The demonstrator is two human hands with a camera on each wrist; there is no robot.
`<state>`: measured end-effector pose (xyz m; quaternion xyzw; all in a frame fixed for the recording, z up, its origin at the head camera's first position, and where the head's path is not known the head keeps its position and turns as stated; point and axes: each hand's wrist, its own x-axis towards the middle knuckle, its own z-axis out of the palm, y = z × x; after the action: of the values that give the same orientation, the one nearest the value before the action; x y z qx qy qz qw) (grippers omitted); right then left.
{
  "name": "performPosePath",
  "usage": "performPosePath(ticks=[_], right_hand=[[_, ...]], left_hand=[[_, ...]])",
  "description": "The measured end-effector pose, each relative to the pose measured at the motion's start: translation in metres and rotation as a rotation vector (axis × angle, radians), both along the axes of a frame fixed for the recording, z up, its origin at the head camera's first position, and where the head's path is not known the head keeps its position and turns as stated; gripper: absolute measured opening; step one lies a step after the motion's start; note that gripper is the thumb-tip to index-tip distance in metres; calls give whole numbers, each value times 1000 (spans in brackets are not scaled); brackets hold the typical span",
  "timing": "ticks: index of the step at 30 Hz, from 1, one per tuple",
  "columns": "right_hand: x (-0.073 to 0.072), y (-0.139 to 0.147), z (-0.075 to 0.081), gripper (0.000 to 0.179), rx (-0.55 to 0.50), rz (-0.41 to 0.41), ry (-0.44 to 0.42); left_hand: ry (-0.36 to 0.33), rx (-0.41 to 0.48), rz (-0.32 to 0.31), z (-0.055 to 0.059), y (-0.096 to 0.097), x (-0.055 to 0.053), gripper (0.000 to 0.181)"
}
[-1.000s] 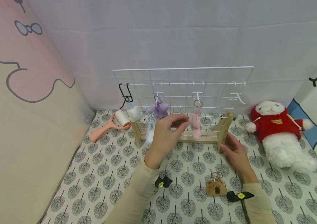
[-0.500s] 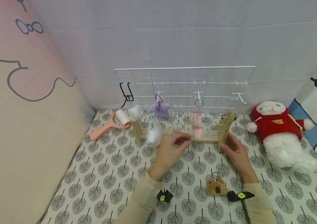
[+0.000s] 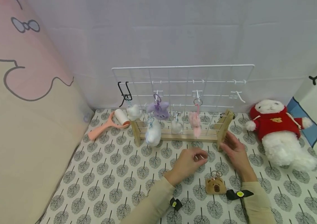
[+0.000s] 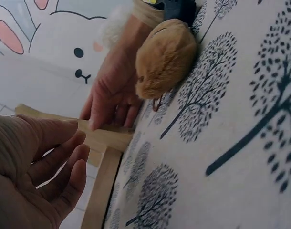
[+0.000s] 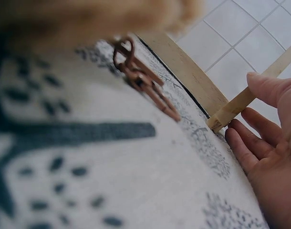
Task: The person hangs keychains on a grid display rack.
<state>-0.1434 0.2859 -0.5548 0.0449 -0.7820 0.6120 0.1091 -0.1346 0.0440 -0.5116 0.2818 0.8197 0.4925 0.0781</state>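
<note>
My left hand [image 3: 187,163] hovers over the tablecloth in front of the rack, holding nothing, its fingers loosely bent. In the left wrist view, a gap shows between its thumb and fingers. My right hand [image 3: 235,154] pinches the wooden right end [image 3: 223,132] of a white wire grid rack [image 3: 183,66], thumb on one side and fingers on the other. Between the forearms lies a brown plush bear keychain [image 3: 215,185]; its copper-coloured clasp [image 5: 143,81] shows in the right wrist view. A pink plush keychain [image 3: 194,119] and a purple one [image 3: 159,111] hang from hooks.
More plush charms hang on the rack: a white one [image 3: 134,112], a white-blue one [image 3: 153,136] and a small white one [image 3: 176,127]. An orange-handled lint roller [image 3: 102,129] lies left. A white plush toy in red [image 3: 280,133] lies right. A bare white hook [image 3: 239,95] sticks out.
My left hand has let go of the pink plush keychain and come down and towards me, to the right, near the bear keychain. My right hand stays on the rack's end.
</note>
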Motion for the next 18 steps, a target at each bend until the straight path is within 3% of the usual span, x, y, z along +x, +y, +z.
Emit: performPosePath(ticks=[5,14,18], right_hand=[[0,-1,0,63,-2,2,1],[1,0,1,63,-20,5,-7],[0,-1,0,64,-19,2,-12]], left_hand=[[-69,-45,-65,-12,17,4,22],[-77,-201,-156,-24,30,10,29],[-37,-224,-173,-28,29,9,31]])
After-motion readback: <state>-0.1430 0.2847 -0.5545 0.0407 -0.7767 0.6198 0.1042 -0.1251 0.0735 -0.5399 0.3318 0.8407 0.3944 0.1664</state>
